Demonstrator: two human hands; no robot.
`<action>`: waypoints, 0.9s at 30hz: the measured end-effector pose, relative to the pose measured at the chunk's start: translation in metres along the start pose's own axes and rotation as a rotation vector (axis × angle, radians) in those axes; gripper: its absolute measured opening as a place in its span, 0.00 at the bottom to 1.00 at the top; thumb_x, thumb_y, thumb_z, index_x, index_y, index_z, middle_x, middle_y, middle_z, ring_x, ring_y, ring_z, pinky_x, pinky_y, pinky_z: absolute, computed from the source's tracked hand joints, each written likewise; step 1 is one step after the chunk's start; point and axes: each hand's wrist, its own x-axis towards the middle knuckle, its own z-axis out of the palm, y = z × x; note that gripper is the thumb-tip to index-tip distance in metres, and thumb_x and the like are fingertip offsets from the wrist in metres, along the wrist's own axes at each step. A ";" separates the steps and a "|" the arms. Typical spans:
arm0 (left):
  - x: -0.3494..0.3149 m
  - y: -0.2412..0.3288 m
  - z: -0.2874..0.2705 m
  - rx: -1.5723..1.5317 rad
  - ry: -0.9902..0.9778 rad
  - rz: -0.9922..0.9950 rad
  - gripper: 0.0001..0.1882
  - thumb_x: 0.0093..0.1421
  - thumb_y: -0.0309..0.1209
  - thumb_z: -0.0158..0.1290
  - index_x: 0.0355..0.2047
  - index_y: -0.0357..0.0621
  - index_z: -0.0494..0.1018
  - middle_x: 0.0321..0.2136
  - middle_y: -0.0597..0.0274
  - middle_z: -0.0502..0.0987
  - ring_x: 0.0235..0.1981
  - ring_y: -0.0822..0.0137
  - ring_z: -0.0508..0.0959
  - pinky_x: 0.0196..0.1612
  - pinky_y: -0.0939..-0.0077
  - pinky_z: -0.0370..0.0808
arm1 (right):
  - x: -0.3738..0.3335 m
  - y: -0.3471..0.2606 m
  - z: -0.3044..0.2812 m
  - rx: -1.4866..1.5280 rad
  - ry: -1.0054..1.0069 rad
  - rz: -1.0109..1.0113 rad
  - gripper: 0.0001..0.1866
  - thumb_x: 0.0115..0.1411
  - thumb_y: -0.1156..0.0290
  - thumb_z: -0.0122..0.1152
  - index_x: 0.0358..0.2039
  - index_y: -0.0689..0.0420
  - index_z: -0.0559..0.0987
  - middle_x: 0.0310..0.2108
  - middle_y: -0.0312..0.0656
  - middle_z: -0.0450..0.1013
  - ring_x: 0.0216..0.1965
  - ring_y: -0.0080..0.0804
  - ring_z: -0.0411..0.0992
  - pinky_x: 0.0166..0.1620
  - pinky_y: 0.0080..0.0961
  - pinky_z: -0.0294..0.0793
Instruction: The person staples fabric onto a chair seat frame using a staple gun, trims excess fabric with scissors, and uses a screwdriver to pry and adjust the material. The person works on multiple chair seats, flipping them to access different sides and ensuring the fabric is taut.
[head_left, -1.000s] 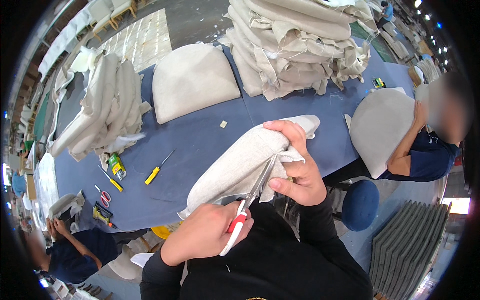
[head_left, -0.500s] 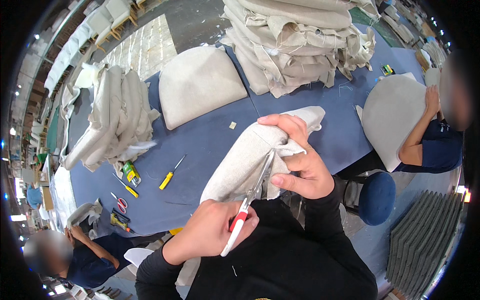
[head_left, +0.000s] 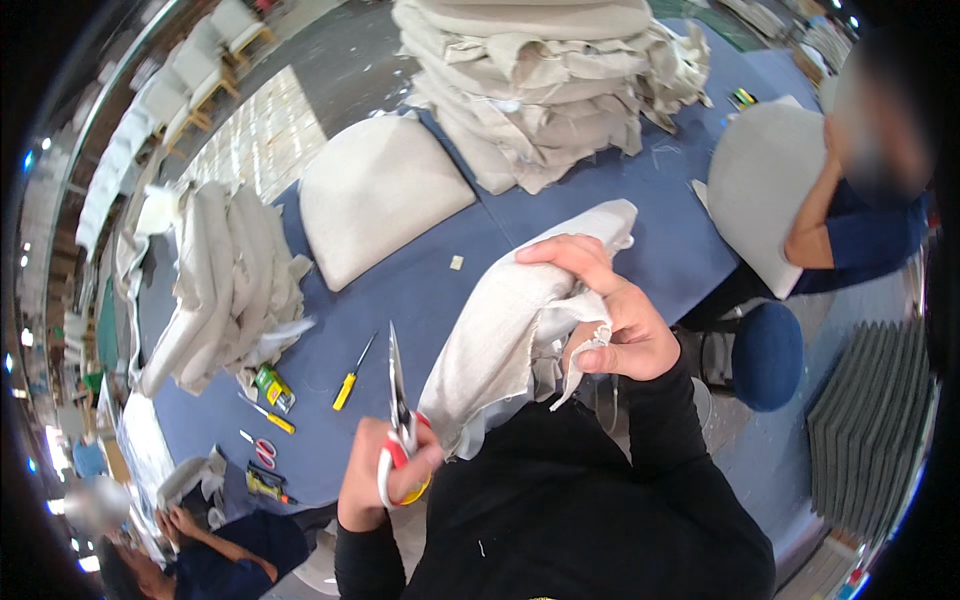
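Note:
Scissors point(head_left: 395, 375) with red-and-white handles are held in my left hand point(head_left: 364, 475), fingers closed round the handles. Their blades point up and away, apart from the fabric. My right hand point(head_left: 635, 322) grips a beige upholstered cushion point(head_left: 495, 340) tilted on the table's near side. Its thumb and fingers hold the cushion's far part and a loose, frayed fabric strip point(head_left: 574, 376) that hangs from the cushion's edge. The cushion's underside is partly hidden.
On the blue-topped table point(head_left: 400, 290) lie a finished-looking seat cushion point(head_left: 385, 195), a tall cushion stack point(head_left: 545, 90), another stack point(head_left: 220, 280), a yellow-handled screwdriver point(head_left: 346, 388) and red-handled scissors point(head_left: 265, 453). Co-workers sit at both sides. A blue stool point(head_left: 768, 357) stands at right.
The scissors have come out of the fabric and moved left with my left hand. My right hand keeps hold of the cushion; a cut strip now dangles by its thumb.

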 end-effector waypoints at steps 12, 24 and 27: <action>0.007 0.026 0.033 0.253 -0.539 0.136 0.15 0.71 0.43 0.60 0.41 0.43 0.84 0.26 0.55 0.83 0.27 0.51 0.84 0.38 0.62 0.80 | -0.021 -0.018 0.022 -0.024 0.033 0.049 0.27 0.64 0.37 0.66 0.27 0.50 0.90 0.75 0.52 0.67 0.75 0.51 0.62 0.79 0.57 0.31; -0.005 0.030 0.031 0.309 -0.464 0.159 0.15 0.70 0.44 0.63 0.42 0.45 0.85 0.25 0.59 0.84 0.28 0.48 0.85 0.36 0.61 0.80 | -0.021 -0.029 0.031 -0.051 -0.016 0.080 0.27 0.62 0.38 0.68 0.22 0.49 0.87 0.75 0.50 0.68 0.76 0.53 0.61 0.78 0.60 0.31; -0.005 0.024 0.014 0.333 -0.487 0.323 0.16 0.67 0.45 0.68 0.36 0.45 0.83 0.23 0.57 0.82 0.24 0.51 0.84 0.31 0.63 0.78 | -0.033 -0.027 0.023 0.054 0.014 0.055 0.22 0.62 0.45 0.72 0.23 0.50 0.87 0.75 0.52 0.67 0.76 0.55 0.61 0.78 0.60 0.32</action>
